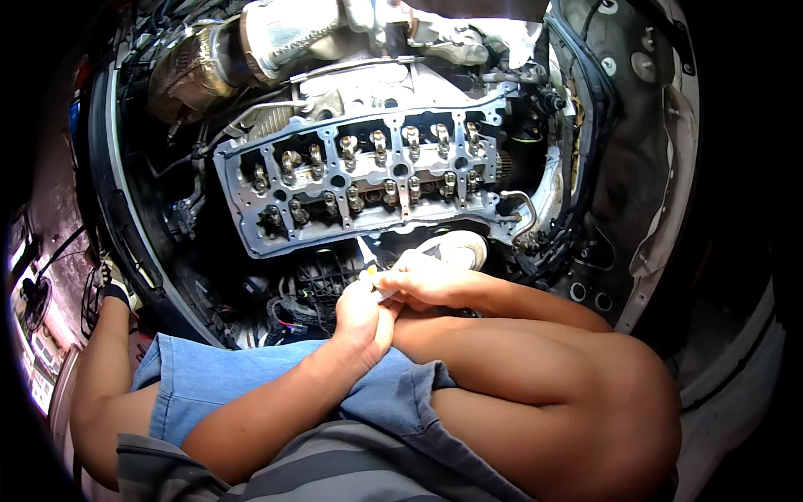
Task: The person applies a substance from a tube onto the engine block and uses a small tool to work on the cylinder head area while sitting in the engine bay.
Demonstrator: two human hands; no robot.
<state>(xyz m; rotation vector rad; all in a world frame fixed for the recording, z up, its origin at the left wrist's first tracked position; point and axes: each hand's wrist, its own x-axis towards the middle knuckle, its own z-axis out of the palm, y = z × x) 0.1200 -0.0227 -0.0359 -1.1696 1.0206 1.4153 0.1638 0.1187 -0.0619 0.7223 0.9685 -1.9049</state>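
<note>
My left hand [358, 316] and my right hand [424, 279] meet in front of my knees, both closed. Between their fingers is a small white tube with a pointed nozzle [365, 249] and a bit of yellow at its base. Most of its body is hidden in my grip, and its exact kind cannot be made out. The nozzle points up toward the near edge of the cylinder head [401, 171], apart from my fingers. That cylinder head lies uncovered, with two rows of rocker arms [381, 149] showing inside its rim.
A large metal exhaust part [293, 33] sits behind the cylinder head. Below its near edge are dark wiring and hoses [309, 289]. A bent metal pipe [527, 219] sticks out at the right. My shoe [458, 248] rests beside my right hand. Body panels [640, 167] border the right side.
</note>
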